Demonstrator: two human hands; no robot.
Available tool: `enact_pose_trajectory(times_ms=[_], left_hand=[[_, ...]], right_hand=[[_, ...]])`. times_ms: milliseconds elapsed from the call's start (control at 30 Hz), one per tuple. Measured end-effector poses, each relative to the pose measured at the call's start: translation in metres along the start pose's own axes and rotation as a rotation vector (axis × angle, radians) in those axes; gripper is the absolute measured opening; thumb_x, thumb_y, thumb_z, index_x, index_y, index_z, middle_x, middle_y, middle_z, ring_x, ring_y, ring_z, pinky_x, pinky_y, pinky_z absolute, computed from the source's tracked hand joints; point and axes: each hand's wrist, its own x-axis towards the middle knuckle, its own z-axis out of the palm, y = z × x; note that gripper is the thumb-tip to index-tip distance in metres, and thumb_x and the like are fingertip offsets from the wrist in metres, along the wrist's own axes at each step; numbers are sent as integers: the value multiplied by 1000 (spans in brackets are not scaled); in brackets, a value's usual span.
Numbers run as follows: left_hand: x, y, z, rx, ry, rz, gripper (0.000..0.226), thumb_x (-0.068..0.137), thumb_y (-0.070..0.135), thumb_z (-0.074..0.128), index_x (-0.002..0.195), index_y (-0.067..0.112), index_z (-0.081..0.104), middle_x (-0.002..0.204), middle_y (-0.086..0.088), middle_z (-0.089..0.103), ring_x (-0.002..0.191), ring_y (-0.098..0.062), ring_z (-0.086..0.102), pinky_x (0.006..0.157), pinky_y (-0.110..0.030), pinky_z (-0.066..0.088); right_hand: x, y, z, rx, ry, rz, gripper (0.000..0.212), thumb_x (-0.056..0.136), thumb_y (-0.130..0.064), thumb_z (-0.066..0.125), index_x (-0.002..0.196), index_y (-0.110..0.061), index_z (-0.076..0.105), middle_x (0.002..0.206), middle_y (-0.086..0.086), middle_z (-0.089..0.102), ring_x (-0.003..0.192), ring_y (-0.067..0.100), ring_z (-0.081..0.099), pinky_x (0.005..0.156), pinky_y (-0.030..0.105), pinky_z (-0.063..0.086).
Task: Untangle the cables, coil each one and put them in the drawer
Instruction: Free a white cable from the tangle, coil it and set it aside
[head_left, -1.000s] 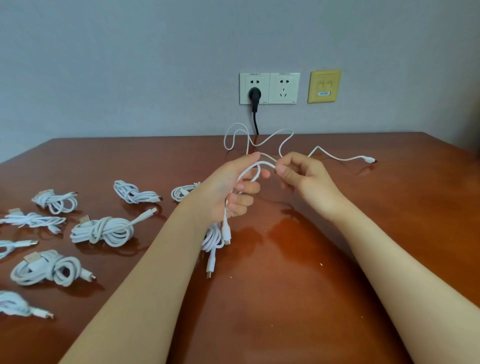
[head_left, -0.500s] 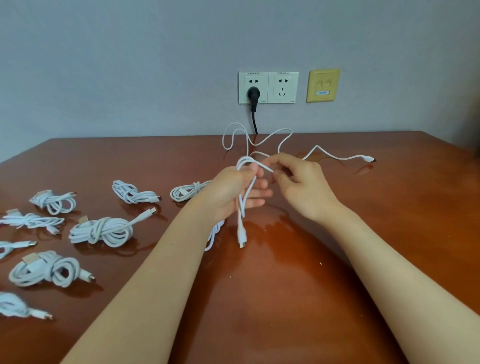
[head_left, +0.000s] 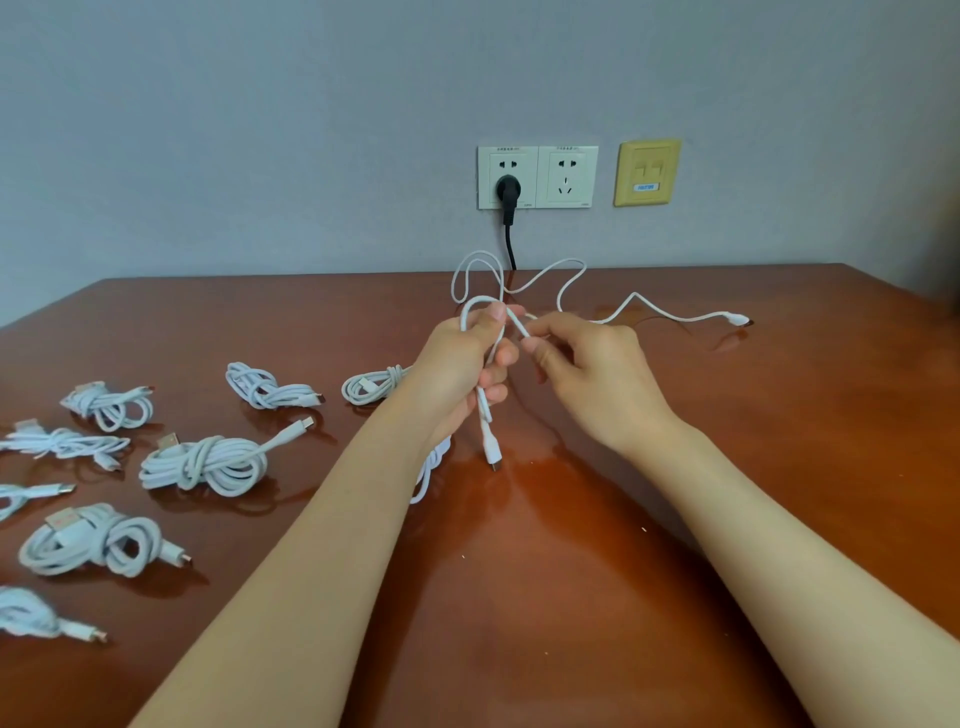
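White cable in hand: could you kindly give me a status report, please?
Left grip holds white cable's loop, right grip pinches a strand. Cable mostly loose, far plug on table. Coiled cables lie off to the left; drawer unseen.

Curled fingers of the left hand (head_left: 457, 364) hide how the held cable (head_left: 489, 441) runs through the palm. Left forearm (head_left: 322, 545) covers most of another white cable (head_left: 430, 470). Upper bundle (head_left: 36, 491) and lower bundle (head_left: 26, 616): cut off at left edge. Wall-plate label (head_left: 645, 187): too small to read.
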Motion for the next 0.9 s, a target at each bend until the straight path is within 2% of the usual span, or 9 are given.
enact_pose_trajectory(times_ms=[67, 200, 267, 367, 467, 533, 667, 800, 900], left_hand=[[-1, -2, 2, 39, -11, 36, 27, 102, 22, 35, 95, 11, 58, 42, 8, 41, 32, -3, 27, 38, -15, 27], [0, -4, 7, 200, 35, 97, 31, 102, 21, 35, 81, 15, 56, 41, 10, 39, 33, -4, 29, 37, -14, 30], [1, -5, 6, 292, 57, 122, 33, 102, 21, 35, 77, 15, 54, 40, 10, 39, 32, -5, 32, 38, -15, 33], [0, -4, 6, 367, 87, 117, 35, 102, 23, 34, 74, 15, 52, 47, 6, 43, 40, -8, 45, 41, -20, 45], [1, -4, 5, 351, 105, 99, 35, 102, 27, 35, 72, 16, 52, 81, -6, 55, 79, -20, 60, 68, -34, 59], [3, -3, 5, 241, 114, 77, 36, 102, 27, 33, 73, 16, 50, 95, -10, 58, 91, -23, 60, 80, -36, 55], [1, 3, 2, -193, 1, -17, 38, 104, 27, 26, 73, 13, 43, 93, -10, 67, 85, -19, 66, 76, -25, 54], [0, 7, 0, -355, 8, -32, 40, 104, 27, 26, 70, 12, 42, 73, -6, 71, 70, -16, 70, 57, -22, 56], [3, 9, -3, -429, 84, 11, 41, 104, 29, 25, 70, 12, 42, 59, -1, 55, 75, -19, 67, 67, -27, 56]], right_hand=[[-1, -3, 2, 18, -15, 19, 15, 92, -17, 53, 91, -18, 68, 68, -1, 62, 66, 17, 54, 67, 31, 43], [1, -2, -1, 95, -53, 109, 18, 91, -15, 55, 79, -17, 68, 58, -10, 59, 56, -1, 50, 59, 11, 37], [1, -3, -1, 81, -69, 105, 19, 90, -16, 55, 77, -16, 68, 61, -7, 62, 57, 3, 51, 58, 13, 38], [-1, -4, 2, -3, -85, 74, 18, 90, -20, 53, 86, -14, 69, 70, 2, 66, 68, 18, 57, 68, 31, 45], [-2, -3, 1, 20, -90, 41, 13, 90, -23, 55, 94, -17, 66, 75, 0, 66, 72, 19, 57, 72, 33, 47], [-3, -2, 0, 20, -98, 33, 10, 87, -23, 57, 97, -22, 58, 74, -2, 66, 69, 17, 57, 70, 32, 45], [-3, 3, 4, -5, -84, -28, 8, 83, -18, 58, 89, -20, 52, 73, 1, 67, 74, 24, 60, 76, 34, 43], [-3, 3, 6, 3, -66, -85, 14, 83, -26, 51, 87, -14, 54, 75, 2, 65, 77, 28, 60, 78, 41, 45], [-3, 5, 8, -31, -92, -113, 12, 86, -34, 44, 80, -25, 49, 69, -9, 58, 73, 16, 53, 81, 37, 41]])
